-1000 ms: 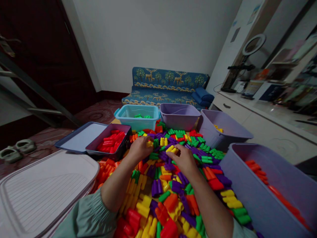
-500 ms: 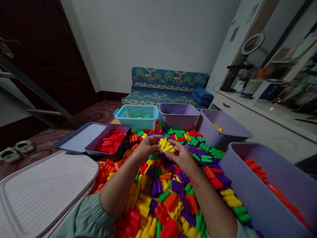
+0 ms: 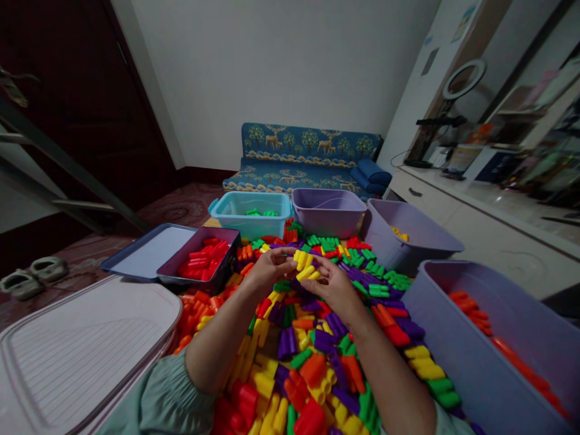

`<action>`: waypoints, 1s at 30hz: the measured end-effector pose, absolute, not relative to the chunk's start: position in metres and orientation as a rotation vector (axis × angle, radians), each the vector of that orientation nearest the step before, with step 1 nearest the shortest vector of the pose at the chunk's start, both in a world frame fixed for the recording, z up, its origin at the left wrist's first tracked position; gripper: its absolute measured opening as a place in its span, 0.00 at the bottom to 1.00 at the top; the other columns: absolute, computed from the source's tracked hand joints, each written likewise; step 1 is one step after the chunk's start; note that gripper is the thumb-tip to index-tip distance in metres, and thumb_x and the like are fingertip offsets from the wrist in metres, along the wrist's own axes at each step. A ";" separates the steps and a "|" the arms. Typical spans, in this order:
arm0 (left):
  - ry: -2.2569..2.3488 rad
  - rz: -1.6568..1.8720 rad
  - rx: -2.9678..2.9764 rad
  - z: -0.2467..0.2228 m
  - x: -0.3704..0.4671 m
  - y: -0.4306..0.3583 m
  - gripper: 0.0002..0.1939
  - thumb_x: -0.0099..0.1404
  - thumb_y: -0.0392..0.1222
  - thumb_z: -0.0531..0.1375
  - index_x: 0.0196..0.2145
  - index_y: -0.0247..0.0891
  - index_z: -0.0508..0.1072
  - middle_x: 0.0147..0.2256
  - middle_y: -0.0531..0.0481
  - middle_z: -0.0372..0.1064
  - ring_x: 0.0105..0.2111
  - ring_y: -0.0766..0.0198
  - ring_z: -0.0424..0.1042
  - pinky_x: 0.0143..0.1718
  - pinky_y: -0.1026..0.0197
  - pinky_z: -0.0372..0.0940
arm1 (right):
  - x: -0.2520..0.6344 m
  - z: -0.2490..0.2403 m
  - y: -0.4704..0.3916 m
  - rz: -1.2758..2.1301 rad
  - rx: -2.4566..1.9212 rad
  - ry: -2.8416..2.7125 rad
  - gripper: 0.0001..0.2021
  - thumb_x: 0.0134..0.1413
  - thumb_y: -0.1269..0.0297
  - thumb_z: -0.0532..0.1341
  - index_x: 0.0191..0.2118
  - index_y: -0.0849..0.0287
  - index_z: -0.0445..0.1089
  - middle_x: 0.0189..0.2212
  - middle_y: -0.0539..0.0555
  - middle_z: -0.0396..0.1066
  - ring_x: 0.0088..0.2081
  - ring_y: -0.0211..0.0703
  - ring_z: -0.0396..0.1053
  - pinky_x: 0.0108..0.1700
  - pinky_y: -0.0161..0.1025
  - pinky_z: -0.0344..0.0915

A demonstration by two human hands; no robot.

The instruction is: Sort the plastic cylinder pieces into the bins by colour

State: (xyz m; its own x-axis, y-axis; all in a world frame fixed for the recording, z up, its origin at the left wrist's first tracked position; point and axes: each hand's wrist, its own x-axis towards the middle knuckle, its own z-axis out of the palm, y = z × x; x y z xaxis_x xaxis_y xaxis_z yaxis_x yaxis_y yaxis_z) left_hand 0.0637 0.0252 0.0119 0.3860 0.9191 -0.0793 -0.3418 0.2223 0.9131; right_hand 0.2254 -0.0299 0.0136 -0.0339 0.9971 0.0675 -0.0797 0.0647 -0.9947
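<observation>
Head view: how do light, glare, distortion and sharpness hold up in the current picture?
Head view: dim overall, the dark door nearly losing detail; head view, right: small glare spots on the white countertop, its clutter smeared; head view, lower right: the purple bin looks stretched, wide-angle fashion; head view, centre: yellow blocks in the left hand and right hand read clearly.

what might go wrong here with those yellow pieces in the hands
The yellow pieces seem held mainly by the fingers of the left hand and right hand, so one might slip and get lost among the mixed pieces below, some also yellow. Both forearms extend over that loose spread and could knock pieces about.
</observation>
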 end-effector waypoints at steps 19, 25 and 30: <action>0.782 0.964 1.089 0.013 0.066 0.022 0.24 0.44 0.47 0.72 0.38 0.33 0.76 0.34 0.46 0.76 0.30 0.64 0.74 0.33 0.64 0.67 | 0.227 0.015 -0.030 1.180 -1.139 -1.144 0.19 0.36 0.58 0.71 0.36 0.60 0.71 0.32 0.52 0.73 0.32 0.41 0.69 0.31 0.35 0.67; 0.833 0.946 1.116 0.012 0.065 0.022 0.25 0.45 0.48 0.72 0.40 0.34 0.77 0.35 0.46 0.76 0.28 0.66 0.72 0.30 0.65 0.66 | 0.223 0.017 -0.033 1.224 -1.120 -1.160 0.21 0.39 0.56 0.69 0.41 0.59 0.72 0.28 0.48 0.71 0.24 0.35 0.64 0.26 0.33 0.65; 0.808 0.927 1.083 0.011 0.067 0.021 0.26 0.45 0.48 0.72 0.41 0.34 0.77 0.38 0.45 0.75 0.32 0.64 0.73 0.34 0.63 0.67 | 0.222 0.019 -0.037 1.249 -1.165 -1.094 0.20 0.39 0.55 0.70 0.38 0.59 0.71 0.23 0.46 0.68 0.22 0.33 0.64 0.23 0.31 0.64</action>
State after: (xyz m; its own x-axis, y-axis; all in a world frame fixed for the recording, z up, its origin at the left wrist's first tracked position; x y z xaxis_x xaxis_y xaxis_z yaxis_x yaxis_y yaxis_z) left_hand 0.0669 0.0213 0.0106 0.3986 0.9125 -0.0925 -0.2165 0.1916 0.9573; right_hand 0.2219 -0.0365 0.0194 0.0335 0.9991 -0.0258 -0.1060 -0.0221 -0.9941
